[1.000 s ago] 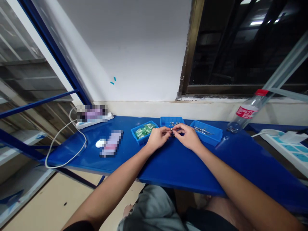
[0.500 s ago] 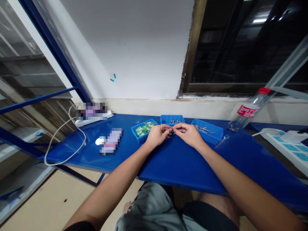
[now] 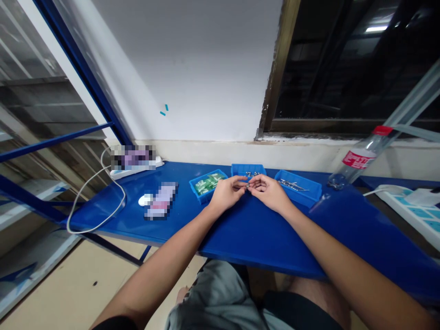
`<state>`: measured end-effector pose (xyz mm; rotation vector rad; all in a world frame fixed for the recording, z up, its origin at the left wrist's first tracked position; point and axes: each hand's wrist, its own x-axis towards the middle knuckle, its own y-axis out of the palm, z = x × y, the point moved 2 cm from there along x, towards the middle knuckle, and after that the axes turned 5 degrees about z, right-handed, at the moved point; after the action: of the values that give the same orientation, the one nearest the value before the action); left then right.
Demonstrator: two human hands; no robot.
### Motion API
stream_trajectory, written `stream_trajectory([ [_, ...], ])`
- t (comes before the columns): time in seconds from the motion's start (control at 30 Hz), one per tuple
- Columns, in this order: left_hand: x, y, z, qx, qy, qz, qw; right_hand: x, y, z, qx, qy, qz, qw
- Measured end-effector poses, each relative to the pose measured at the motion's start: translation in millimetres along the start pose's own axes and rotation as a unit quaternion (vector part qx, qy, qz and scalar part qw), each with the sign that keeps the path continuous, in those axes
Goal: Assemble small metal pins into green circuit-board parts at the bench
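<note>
My left hand [image 3: 227,192] and my right hand [image 3: 266,191] meet fingertip to fingertip above the blue table [image 3: 240,233]. Both are closed in a pinch around something small between them, too tiny to make out. Just behind them stands a blue bin [image 3: 237,170] holding small metal pieces [image 3: 252,174]. To the left of my left hand, another blue bin [image 3: 203,200] contains green-and-white packets [image 3: 208,183]. Beside my right hand a third blue bin [image 3: 311,193] holds thin metal rods [image 3: 292,184].
A plastic bottle with a red cap [image 3: 359,158] stands at the right, near a power strip [image 3: 412,211]. On the left lie a blurred phone-like object [image 3: 161,201], a white round item [image 3: 145,200], and a white cable [image 3: 96,231] from another power strip [image 3: 137,168].
My fingers have shifted slightly while staying together, and less of the small dark item shows between them. The view has moved a little; the bins stay in place.
</note>
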<state>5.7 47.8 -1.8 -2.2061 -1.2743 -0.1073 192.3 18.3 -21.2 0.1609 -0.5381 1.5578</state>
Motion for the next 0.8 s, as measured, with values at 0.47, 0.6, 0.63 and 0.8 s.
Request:
stream_trajectory([
  [0.47,0,-0.7,-2,-0.036,-0.035,0.017,0.999,-1,-3,10,-0.083,-0.050,0.000,0.995],
  [0.6,2,-0.6,3,-0.031,-0.026,0.004,0.999,-2,-2,14,-0.091,-0.055,0.001,0.994],
  [0.63,2,-0.6,3,-0.023,-0.023,0.002,0.999,-2,-2,15,-0.087,-0.045,-0.004,0.995],
  [0.8,2,-0.9,1,0.021,-0.006,-0.007,1.000,-2,-1,10,-0.041,0.007,-0.023,0.999],
])
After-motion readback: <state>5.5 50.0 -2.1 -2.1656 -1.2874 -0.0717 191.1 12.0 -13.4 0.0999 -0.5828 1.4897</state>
